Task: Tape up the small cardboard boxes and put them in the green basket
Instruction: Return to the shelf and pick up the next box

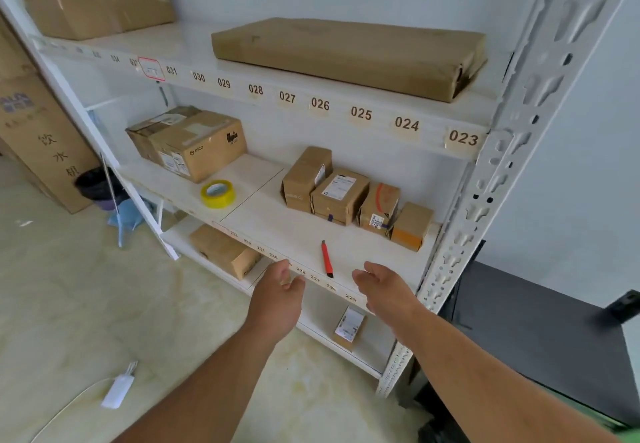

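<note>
Several small cardboard boxes (341,193) stand in a row at the back right of the white middle shelf (277,224). A roll of yellow tape (217,193) lies on the same shelf to their left. A red utility knife (326,258) lies near the shelf's front edge. My left hand (278,292) and my right hand (382,288) are both held out in front of the shelf edge, fingers apart, holding nothing. The knife lies between them, slightly beyond. Only a green sliver (623,430) shows at the bottom right corner; I cannot tell what it is.
A long flat brown parcel (346,54) lies on the upper shelf. Larger boxes (194,144) sit at the middle shelf's left. Two boxes (221,250) (349,328) rest on the lower shelf. A white charger (117,390) lies on the floor. A black surface (536,331) stands to the right.
</note>
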The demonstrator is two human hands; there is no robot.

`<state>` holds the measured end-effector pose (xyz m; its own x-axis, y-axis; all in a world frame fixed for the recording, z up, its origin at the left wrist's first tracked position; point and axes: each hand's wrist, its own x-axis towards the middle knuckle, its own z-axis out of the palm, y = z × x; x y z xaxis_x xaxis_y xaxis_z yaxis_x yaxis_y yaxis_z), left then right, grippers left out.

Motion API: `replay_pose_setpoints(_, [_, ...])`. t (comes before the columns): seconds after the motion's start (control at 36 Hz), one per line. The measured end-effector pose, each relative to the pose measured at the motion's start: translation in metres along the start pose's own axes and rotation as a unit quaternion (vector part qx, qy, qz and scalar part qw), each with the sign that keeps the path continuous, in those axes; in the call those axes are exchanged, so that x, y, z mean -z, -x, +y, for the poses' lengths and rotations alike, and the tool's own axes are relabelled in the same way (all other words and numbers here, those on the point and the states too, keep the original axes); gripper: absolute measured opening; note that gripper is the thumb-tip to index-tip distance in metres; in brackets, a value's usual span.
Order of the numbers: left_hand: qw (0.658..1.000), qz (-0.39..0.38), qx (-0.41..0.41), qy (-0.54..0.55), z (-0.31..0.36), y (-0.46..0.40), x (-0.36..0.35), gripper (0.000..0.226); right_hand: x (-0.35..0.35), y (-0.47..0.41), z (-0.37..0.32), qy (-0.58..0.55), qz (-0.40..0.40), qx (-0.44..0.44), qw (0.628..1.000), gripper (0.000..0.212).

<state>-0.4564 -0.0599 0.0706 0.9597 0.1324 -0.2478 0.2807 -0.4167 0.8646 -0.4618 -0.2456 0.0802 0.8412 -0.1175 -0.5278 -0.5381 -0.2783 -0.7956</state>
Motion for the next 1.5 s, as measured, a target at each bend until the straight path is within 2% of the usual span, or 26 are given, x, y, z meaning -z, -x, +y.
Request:
replay_pose_setpoints(0.22, [0.999,-0.034,-0.009,0.007,-0.009,-0.078,0.043,0.047,-0.044,-0.040,-0.034,-0.001,0.065,0.030,0.997,0.046])
replay_pose_setpoints(0.39, [0.999,-0.047,-0.014,-0.005,-0.017,-0.129,0.084,0.046,-0.086,-0.065,-0.057,-0.013,0.096,0.012,0.995,0.043])
replay_pose_setpoints(0.47, [0.998,-0.065,-0.017,-0.012,-0.021,-0.153,0.106,0.046,-0.108,-0.075,-0.068,-0.020,0.108,0.001,0.994,0.048])
replay_pose_setpoints(0.67, [0.994,-0.104,-0.018,-0.010,-0.026,-0.188,0.114,0.045,-0.122,-0.100,-0.075,-0.039,0.135,-0.024,0.990,0.050])
replay_pose_setpoints(0.83, [0.991,-0.132,-0.013,-0.028,-0.027,-0.209,0.098,0.046,-0.103,-0.130,-0.062,-0.053,0.178,-0.064,0.981,0.055])
replay_pose_setpoints(0.92, [0.988,-0.145,-0.017,-0.044,-0.022,-0.219,0.088,0.046,-0.082,-0.148,-0.055,-0.020,0.197,-0.102,0.975,0.054])
replay_pose_setpoints(1.06, [0.984,-0.162,-0.027,-0.061,-0.010,-0.241,0.064,0.048,-0.045,-0.187,-0.043,-0.049,0.280,-0.140,0.948,0.073])
replay_pose_setpoints(1.19, [0.979,-0.179,-0.036,-0.088,-0.003,-0.273,0.026,0.049,-0.006,-0.244,-0.025,-0.028,0.360,-0.148,0.921,0.066])
replay_pose_setpoints(1.36, [0.976,-0.195,-0.036,-0.090,-0.004,-0.307,-0.013,0.049,0.034,-0.316,0.000,-0.003,0.385,-0.208,0.899,0.101])
replay_pose_setpoints(1.5, [0.974,-0.204,-0.034,-0.094,-0.012,-0.328,-0.043,0.050,0.049,-0.354,0.015,0.034,0.402,-0.230,0.886,0.110])
